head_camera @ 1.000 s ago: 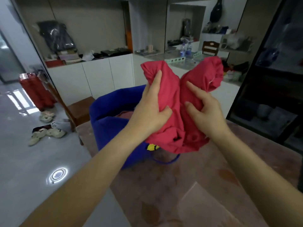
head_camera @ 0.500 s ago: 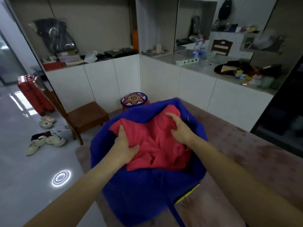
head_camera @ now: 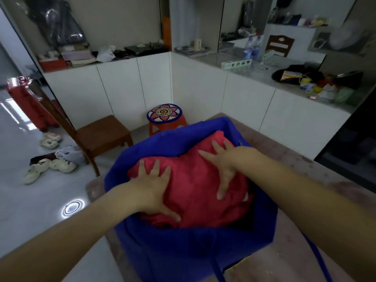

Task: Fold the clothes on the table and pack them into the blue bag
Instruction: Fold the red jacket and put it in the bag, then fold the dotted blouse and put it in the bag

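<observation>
Hands, left & right, splayed flat, grasping nothing, press red garment into blue bag.
Packing step; next likely withdraw hands w/o dragging fabric.

Both hands lie flat with fingers spread on a red garment that fills the mouth of the blue bag. The bag's walls rise close around the left hand and right hand, leaving little room sideways. Above the hands the space is open, and bare table lies right of the right hand.

Crumpled red garment inside open blue bag.
</observation>
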Action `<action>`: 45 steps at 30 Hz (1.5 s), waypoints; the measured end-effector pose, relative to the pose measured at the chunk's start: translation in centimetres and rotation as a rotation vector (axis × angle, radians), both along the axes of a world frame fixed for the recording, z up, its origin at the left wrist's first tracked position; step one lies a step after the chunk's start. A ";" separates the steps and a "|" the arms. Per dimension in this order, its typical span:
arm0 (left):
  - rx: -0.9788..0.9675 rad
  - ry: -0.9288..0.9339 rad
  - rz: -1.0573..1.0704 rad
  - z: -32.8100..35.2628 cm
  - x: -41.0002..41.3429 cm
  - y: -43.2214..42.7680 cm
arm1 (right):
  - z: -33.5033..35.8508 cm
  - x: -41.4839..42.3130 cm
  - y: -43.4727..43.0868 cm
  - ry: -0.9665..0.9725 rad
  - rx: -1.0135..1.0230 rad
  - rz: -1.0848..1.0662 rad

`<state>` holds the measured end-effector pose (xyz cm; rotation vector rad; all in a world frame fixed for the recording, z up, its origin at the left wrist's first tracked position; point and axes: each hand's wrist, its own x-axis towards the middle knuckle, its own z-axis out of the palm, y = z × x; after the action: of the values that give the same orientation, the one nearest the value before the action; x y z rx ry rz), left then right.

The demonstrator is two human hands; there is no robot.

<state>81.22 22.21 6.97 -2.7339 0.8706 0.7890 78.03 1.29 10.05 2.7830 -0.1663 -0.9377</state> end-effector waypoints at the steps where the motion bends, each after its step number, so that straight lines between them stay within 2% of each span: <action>1: 0.038 0.030 0.016 -1.3 0.1 0.1 | -1.5 0.3 -0.5 0.055 0.002 -0.019; 6: 0.203 0.096 0.010 -5.6 0.9 -1.2 | -6.7 1.4 -1.7 0.188 0.139 -0.123; 12: 0.158 0.201 0.140 -7.6 4.0 -1.3 | -8.6 2.1 -1.0 0.115 0.174 -0.187; 14: 0.153 0.190 0.132 -7.1 3.2 -1.4 | -8.7 1.3 -0.2 0.085 0.110 -0.169; 18: 0.133 0.163 0.129 -7.1 2.5 -1.3 | -7.0 -0.9 1.3 0.085 -0.166 -0.011; 21: 0.138 0.152 0.140 -6.9 2.1 -1.4 | -7.0 -2.1 1.7 0.098 -0.223 -0.046; 26: 0.112 0.120 0.143 -5.9 0.3 -1.9 | -9.1 -3.4 1.8 -0.008 -0.076 -0.173; 28: 0.075 0.121 0.140 -4.4 -0.3 -1.4 | -8.1 -4.3 1.2 -0.063 -0.034 -0.114; 30: -0.043 0.120 0.081 -1.7 -1.4 -1.1 | -5.9 -5.9 0.8 -0.198 0.053 -0.027; 33: -0.466 0.120 -0.016 2.7 -5.9 -2.1 | -2.4 -11.3 0.8 -0.610 0.288 0.010; 35: -0.779 0.011 -0.103 4.4 -10.2 -3.4 | -0.9 -17.0 0.6 -0.892 0.475 -0.045; 37: -0.932 -0.073 -0.243 4.8 -14.9 -4.9 | -0.9 -24.3 -0.5 -0.982 0.635 -0.161; 40: -0.971 0.090 -0.390 3.7 -22.2 -7.6 | -3.2 -36.8 -2.6 -0.946 0.643 -0.388; 45: -0.845 0.414 -0.447 -2.0 -37.3 -13.8 | -6.8 -58.5 -4.6 -0.943 0.569 -0.813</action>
<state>43.94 8.40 4.95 -2.8014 2.2442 1.0811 19.55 -3.34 3.24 3.4731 -1.4226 0.4462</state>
